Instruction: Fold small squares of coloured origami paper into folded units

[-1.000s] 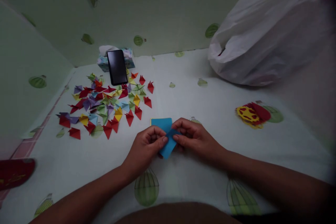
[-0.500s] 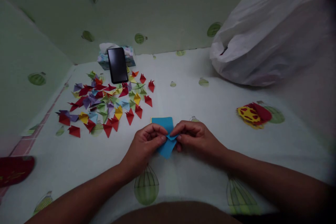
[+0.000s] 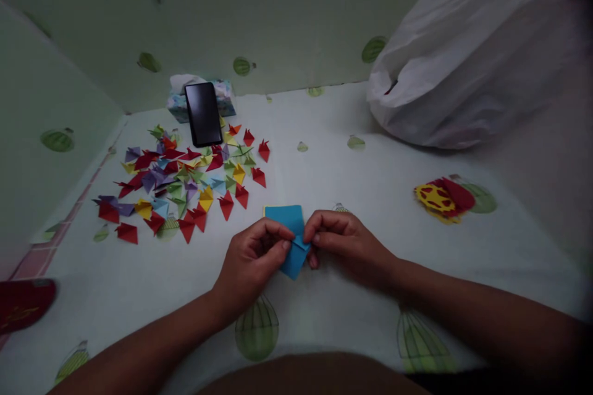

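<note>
Between my hands is a small blue folded paper [image 3: 293, 264], with a crease or flap across its upper part. My left hand [image 3: 252, 256] pinches its left edge between thumb and fingers. On the other side, my right hand [image 3: 345, 241] grips the right edge with thumb and index finger close together. Just behind the folded piece lies a stack of square paper [image 3: 283, 217], blue on top with a yellow edge showing at the left. My fingertips hide part of the fold.
Many folded paper cranes [image 3: 176, 188] in several colours spread over the left of the table. A phone [image 3: 204, 114] leans on a tissue box [image 3: 225, 97]. At the right are yellow and red paper cut-outs [image 3: 435, 197] and a large white plastic bag [image 3: 430, 86]. A red object [image 3: 25, 305] lies far left.
The small flap on the blue paper looks flatter against it than before. Both hands keep their pinch, and the whole view has shifted slightly.
</note>
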The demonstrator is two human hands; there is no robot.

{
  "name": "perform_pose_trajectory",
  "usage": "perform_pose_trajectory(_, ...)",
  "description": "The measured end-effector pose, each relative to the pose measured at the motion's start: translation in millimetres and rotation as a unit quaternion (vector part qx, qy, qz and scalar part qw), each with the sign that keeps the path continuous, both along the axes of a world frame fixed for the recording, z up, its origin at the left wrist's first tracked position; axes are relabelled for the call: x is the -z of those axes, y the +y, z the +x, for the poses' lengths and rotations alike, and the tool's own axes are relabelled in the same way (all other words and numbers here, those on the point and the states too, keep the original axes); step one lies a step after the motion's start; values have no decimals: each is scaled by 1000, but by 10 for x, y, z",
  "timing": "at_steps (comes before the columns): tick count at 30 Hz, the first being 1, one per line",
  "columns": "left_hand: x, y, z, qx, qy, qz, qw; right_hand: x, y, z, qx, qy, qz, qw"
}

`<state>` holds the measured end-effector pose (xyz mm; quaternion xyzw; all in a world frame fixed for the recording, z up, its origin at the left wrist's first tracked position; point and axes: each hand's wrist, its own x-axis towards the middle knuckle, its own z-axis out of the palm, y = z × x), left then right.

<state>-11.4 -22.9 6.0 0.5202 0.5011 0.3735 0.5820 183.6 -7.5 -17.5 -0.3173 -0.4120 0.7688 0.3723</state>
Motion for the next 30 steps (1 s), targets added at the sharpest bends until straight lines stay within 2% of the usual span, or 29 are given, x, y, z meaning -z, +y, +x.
perform_pose_trajectory(6,15,-25,-29,20,42,63,997,14,0,-18,-5,24,-16,1000)
perform_pose_trajectory(14,-9,-11,5,17,-32,4,999,-5,9,-11,-17,3,25,1000)
perform_pose_trajectory(20,-8,12,27,-3,-37,8,999,-1,15,-19,-15,1,42,999)
perform_pose_trajectory(23,1,17,15,1,-18,18,1000,-3,17,-22,-8,-2,48,999)
perform_pose_trajectory(30,55,26,-23,18,89,96,991,-43,28,-36,-8,-50,52,997)
